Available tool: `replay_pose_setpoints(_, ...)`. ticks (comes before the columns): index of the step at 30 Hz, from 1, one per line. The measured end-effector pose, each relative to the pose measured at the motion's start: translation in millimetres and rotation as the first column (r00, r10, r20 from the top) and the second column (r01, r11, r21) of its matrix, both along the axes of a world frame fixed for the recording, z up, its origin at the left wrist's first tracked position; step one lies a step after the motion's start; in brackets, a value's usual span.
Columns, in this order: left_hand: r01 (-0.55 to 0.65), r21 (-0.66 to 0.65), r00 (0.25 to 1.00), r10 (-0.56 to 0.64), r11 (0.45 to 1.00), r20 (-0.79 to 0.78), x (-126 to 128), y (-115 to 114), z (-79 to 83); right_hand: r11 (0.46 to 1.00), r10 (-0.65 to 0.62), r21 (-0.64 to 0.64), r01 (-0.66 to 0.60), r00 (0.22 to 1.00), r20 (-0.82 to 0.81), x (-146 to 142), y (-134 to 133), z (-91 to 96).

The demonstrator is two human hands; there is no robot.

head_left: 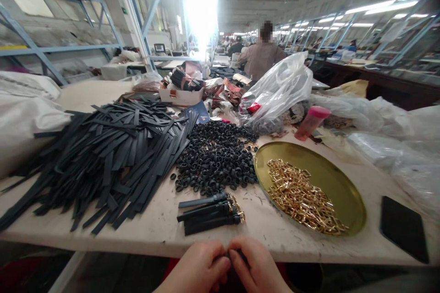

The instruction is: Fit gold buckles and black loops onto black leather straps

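Observation:
My left hand and my right hand meet at the table's front edge, fingers curled inward. Whatever they hold, if anything, is hidden behind the fingers. Just beyond them lies a small stack of black straps with gold buckles, buckle ends to the right. Behind that spreads a heap of small black loops. To the left is a large pile of loose black strips. A round gold-coloured tray on the right carries a mound of gold buckles.
A black phone-like slab lies at the right. Behind the tray stand a pink-lidded container and a clear plastic bag. A white box with odds and ends is at the back. A person sits further off.

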State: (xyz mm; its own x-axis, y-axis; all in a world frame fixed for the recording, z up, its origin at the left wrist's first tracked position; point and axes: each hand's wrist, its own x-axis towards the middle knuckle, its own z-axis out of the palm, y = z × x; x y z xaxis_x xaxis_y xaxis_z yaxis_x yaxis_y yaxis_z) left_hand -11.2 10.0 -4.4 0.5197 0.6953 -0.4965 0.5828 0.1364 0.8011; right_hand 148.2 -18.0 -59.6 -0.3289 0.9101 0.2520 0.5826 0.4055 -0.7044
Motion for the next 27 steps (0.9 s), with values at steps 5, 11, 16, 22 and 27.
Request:
replay_pose_setpoints(5,0.097,0.41,0.981,-0.018,0.907,-0.192,0,33,4.3,0.988,-0.156,-0.008,0.156,0.986,0.052,-4,37,8.8)
replay_pose_setpoints(11,0.233,0.611,0.874,0.113,0.756,-0.473,-23,57,-15.2,0.937,-0.34,0.086,0.338,0.94,0.01,-3,70,-23.4)
replay_pose_setpoints(16,0.343,0.644,0.85,0.065,0.684,-0.522,-19,51,-37.5,0.949,-0.314,-0.01,0.315,0.947,-0.071,-6,63,-38.6)
replay_pose_setpoints(22,0.351,0.659,0.837,0.094,0.665,-0.54,5,52,-35.8,0.955,-0.295,-0.031,0.294,0.946,-0.134,-2,56,-37.0)
replay_pose_setpoints(27,0.216,0.708,0.866,0.203,0.672,-0.457,-12,37,-35.6,0.948,-0.315,-0.085,0.306,0.936,-0.154,14,57,-59.4)
